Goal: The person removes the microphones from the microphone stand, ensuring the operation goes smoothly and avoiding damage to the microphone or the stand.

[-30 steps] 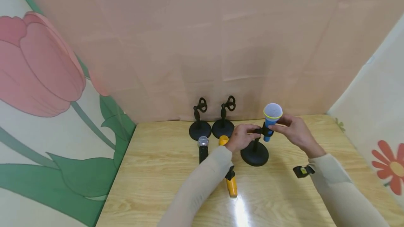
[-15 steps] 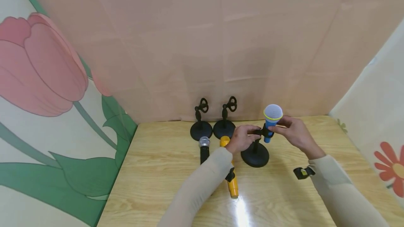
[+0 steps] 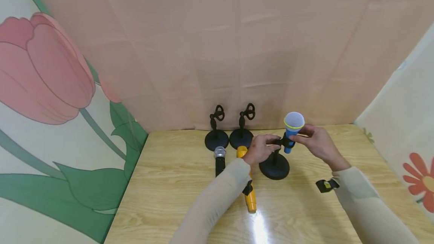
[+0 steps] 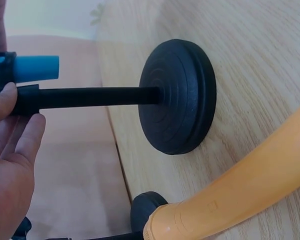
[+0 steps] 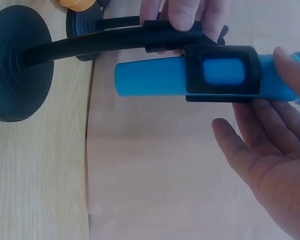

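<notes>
A blue microphone (image 3: 294, 122) with a pale head and a yellow ring sits in the clip of a black microphone stand (image 3: 274, 166). In the right wrist view the clip (image 5: 222, 72) wraps the microphone's handle, whose lower end sticks out past it. My left hand (image 3: 259, 149) pinches the top of the stand's post, thumb and fingers on either side, as the left wrist view shows. My right hand (image 3: 318, 144) holds the microphone just below its head between thumb and fingers. The stand's round base (image 4: 177, 97) is down on the table.
Two more black stands, a left one (image 3: 216, 138) and a right one (image 3: 241, 136), stand by the back wall. A black microphone with a silver head (image 3: 219, 157) and an orange microphone (image 3: 251, 200) lie on the wooden table (image 3: 162, 183), partly under the left arm.
The head view has shifted slightly. Both hands keep their hold on the stand and the blue microphone, with no clear movement.
</notes>
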Action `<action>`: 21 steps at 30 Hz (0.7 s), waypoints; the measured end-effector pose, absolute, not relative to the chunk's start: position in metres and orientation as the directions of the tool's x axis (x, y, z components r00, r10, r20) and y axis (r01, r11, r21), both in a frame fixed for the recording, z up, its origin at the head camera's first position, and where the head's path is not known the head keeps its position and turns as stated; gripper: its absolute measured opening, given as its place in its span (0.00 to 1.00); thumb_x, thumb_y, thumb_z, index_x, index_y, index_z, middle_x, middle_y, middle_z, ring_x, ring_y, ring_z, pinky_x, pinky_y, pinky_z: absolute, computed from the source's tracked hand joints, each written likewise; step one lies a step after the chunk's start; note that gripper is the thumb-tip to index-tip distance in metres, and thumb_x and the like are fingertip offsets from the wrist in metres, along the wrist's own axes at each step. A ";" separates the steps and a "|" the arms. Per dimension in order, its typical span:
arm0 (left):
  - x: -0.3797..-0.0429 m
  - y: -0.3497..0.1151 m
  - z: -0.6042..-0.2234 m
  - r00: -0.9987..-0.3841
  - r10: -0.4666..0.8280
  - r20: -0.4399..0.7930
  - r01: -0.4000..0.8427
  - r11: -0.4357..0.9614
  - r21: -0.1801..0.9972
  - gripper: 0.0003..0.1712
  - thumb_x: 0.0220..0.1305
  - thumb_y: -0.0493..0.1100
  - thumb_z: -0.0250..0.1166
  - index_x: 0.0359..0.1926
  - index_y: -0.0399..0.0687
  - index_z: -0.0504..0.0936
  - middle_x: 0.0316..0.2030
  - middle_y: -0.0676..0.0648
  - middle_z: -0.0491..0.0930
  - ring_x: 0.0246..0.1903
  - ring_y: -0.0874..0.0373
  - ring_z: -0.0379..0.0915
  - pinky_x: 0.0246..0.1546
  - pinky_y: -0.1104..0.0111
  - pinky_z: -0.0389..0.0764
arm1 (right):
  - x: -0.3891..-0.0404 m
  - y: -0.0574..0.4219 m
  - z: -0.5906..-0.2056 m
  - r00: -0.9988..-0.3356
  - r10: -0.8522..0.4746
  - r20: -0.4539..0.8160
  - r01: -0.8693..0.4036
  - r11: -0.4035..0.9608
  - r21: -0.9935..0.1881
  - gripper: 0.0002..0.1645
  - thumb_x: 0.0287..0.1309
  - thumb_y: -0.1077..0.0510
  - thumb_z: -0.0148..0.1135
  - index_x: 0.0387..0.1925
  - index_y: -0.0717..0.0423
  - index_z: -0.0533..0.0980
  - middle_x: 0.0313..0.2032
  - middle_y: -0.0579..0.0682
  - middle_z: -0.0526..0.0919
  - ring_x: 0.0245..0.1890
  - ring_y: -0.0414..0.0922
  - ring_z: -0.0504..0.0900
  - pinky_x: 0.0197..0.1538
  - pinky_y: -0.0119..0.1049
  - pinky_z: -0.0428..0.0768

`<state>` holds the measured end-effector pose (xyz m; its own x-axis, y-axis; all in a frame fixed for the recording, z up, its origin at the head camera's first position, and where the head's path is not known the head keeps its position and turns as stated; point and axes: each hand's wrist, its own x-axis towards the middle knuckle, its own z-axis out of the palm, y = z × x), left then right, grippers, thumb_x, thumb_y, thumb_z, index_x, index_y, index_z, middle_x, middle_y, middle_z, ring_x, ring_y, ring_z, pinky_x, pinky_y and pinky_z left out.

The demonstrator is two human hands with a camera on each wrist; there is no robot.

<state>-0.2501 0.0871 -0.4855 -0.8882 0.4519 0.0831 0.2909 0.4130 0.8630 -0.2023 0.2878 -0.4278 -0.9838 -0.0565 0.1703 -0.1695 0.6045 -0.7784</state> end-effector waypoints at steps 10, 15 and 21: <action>-0.251 0.087 -0.484 -0.879 0.468 0.089 0.309 0.420 0.853 0.18 0.65 0.43 0.69 0.55 0.54 0.85 0.52 0.60 0.83 0.50 0.68 0.79 0.41 0.79 0.79 | -0.202 0.288 -0.428 -0.983 -0.060 0.174 -0.174 0.604 -0.778 0.29 0.64 0.49 0.67 0.55 0.70 0.77 0.51 0.70 0.81 0.53 0.69 0.79 0.51 0.62 0.78; -0.252 0.087 -0.486 -0.878 0.465 0.114 0.333 0.421 0.844 0.17 0.64 0.42 0.70 0.55 0.54 0.86 0.51 0.59 0.84 0.49 0.68 0.80 0.40 0.80 0.79 | -0.202 0.288 -0.426 -0.981 -0.064 0.181 -0.183 0.607 -0.773 0.28 0.64 0.50 0.67 0.54 0.70 0.78 0.50 0.69 0.82 0.52 0.67 0.80 0.49 0.57 0.81; -0.252 0.086 -0.487 -0.876 0.465 0.124 0.342 0.420 0.841 0.18 0.64 0.43 0.70 0.55 0.52 0.86 0.51 0.59 0.84 0.49 0.69 0.80 0.40 0.80 0.79 | -0.202 0.288 -0.420 -0.979 -0.073 0.188 -0.194 0.602 -0.774 0.27 0.65 0.50 0.67 0.54 0.69 0.78 0.49 0.69 0.83 0.51 0.67 0.81 0.49 0.58 0.80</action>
